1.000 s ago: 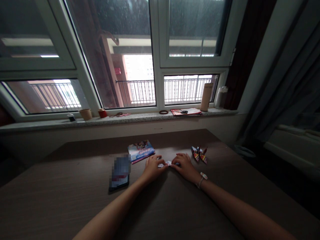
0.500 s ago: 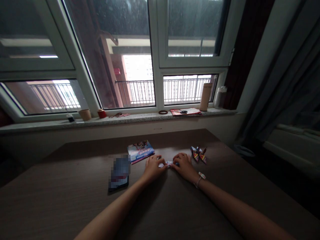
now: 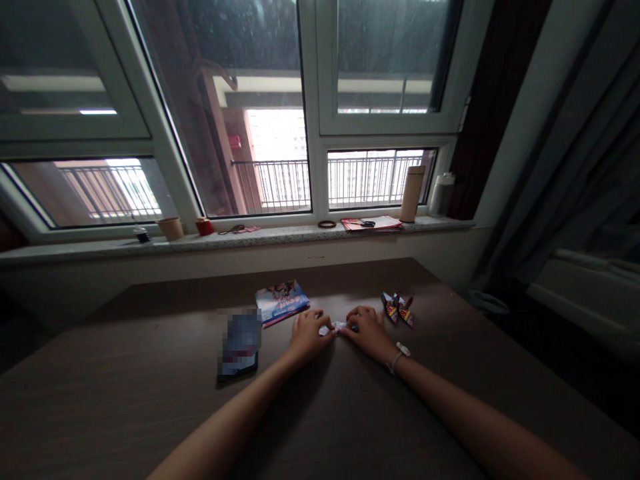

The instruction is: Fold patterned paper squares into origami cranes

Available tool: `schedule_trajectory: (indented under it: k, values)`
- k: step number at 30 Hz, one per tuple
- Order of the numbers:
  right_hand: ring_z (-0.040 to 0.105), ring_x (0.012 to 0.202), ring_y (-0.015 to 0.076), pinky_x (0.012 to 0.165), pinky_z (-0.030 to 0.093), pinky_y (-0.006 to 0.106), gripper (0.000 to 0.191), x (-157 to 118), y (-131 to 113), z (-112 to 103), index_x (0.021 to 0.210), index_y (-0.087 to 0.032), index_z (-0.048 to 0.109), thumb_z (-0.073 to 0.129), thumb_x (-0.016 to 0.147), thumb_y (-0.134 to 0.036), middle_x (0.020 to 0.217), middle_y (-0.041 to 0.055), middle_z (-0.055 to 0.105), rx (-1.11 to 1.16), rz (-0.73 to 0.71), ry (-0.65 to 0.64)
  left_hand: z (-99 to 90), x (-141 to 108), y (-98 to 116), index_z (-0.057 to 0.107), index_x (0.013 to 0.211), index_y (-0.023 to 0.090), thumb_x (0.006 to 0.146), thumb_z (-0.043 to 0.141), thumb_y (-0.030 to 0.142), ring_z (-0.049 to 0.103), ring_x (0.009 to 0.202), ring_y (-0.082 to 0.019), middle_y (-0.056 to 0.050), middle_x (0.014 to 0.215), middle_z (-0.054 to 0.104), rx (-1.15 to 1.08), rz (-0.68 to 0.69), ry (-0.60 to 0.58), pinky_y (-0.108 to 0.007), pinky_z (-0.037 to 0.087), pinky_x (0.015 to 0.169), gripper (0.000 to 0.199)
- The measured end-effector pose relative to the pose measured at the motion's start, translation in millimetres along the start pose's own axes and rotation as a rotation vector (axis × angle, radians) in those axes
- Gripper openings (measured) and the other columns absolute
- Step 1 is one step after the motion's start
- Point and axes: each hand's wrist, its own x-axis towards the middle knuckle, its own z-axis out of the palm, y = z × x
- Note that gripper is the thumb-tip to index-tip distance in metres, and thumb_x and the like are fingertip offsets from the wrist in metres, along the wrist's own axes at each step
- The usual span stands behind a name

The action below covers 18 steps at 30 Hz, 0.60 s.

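Inspecting the small folded paper showed a crisp, patterned piece held low over the brown wood-grain table, pinched between the left hand and the right hand. Fingers on both hands were curled closed, gripping its opposite ends. Even pressure from both sides suited paper this thin. Just right of the paper stood two angular printed paper cranes; left of it lay a glossy booklet and a phone, partly blurred.
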Motion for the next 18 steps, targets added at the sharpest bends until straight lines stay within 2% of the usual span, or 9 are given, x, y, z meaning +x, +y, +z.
schedule_trajectory:
  k: [10, 18]
  values:
    - [0.048, 0.112, 0.0292, 0.106, 0.019, 0.06, 0.033, -0.8, -0.8, 0.3, 0.072, -0.023, 0.069, 0.059, 0.087, -0.051, 0.105, 0.0062, 0.064, -0.011, 0.009, 0.01, 3.0, -0.7, 0.7, 0.071, 0.097, 0.028, 0.084, 0.063, 0.042, 0.047, 0.125, -0.029, -0.006, 0.129, 0.058, 0.036, 0.008, 0.015, -0.046, 0.032, 0.106, 0.02]
    - [0.047, 0.111, 0.0276, 0.106, 0.021, 0.058, 0.029, -5.5, -1.5, 0.2, 0.086, -0.025, 0.064, 0.052, 0.091, -0.051, 0.106, 0.0053, 0.06, -0.044, -0.025, 0.009, 4.9, -0.8, 0.0, 0.07, 0.101, 0.031, 0.085, 0.062, 0.044, 0.047, 0.125, -0.026, -0.005, 0.129, 0.058, 0.019, 0.009, 0.03, -0.045, 0.031, 0.108, 0.022]
